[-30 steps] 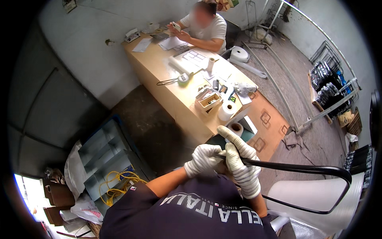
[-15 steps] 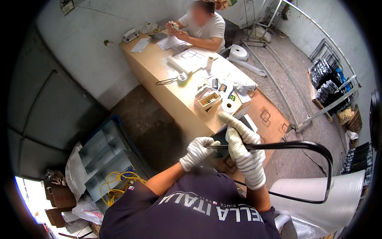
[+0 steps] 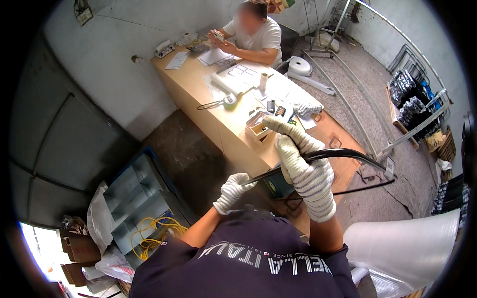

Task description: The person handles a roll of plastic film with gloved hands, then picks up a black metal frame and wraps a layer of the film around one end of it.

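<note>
Left hand (image 3: 232,192) pinches black bar (image 3: 343,153); right hand (image 3: 309,174) half-closed round it.
Slipping, it might hit the box (image 3: 255,134).

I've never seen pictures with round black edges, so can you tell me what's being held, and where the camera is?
No robot here! The camera sits on the head of a person and looks down; its wide lens bends straight edges. That person's left hand and right hand, in striped white gloves, have their fingers around a bent black tube. Beyond them stands a wood-coloured desk with papers, a white roll, a tape measure and a small open box on it. Another person sits there, holding a phone.
</note>
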### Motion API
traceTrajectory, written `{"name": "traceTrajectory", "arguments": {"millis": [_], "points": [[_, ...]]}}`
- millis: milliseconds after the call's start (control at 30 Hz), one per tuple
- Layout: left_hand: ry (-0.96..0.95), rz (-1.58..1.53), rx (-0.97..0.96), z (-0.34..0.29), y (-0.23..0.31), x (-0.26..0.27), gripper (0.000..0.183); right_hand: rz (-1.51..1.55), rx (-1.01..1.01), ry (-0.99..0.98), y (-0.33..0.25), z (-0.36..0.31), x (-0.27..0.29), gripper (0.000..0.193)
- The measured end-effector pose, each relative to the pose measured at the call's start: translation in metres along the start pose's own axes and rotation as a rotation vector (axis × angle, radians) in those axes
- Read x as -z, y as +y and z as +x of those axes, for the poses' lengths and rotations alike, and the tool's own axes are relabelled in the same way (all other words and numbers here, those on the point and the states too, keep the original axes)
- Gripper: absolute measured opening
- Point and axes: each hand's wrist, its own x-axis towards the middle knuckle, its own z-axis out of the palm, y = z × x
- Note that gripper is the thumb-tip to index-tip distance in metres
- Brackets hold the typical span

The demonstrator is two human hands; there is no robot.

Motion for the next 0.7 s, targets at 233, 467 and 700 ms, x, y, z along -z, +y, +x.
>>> {"name": "traceTrajectory", "arguments": {"millis": [233, 467, 700], "points": [[0.006, -0.267, -0.112, -0.02, 0.057, -0.017, 0.019, -0.012, -0.004, -0.038, 0.011, -0.004, -0.011, 0.024], [0.02, -0.446, -0.211, -0.028, 0.092, -0.026, 0.011, -0.032, -0.003, -0.04, 0.02, -0.011, -0.02, 0.024], [0.0, -0.495, -0.292, -0.018, 0.117, -0.03, 0.01, 0.276, -0.182, -0.15, 0.044, 0.002, -0.014, 0.026]]}}
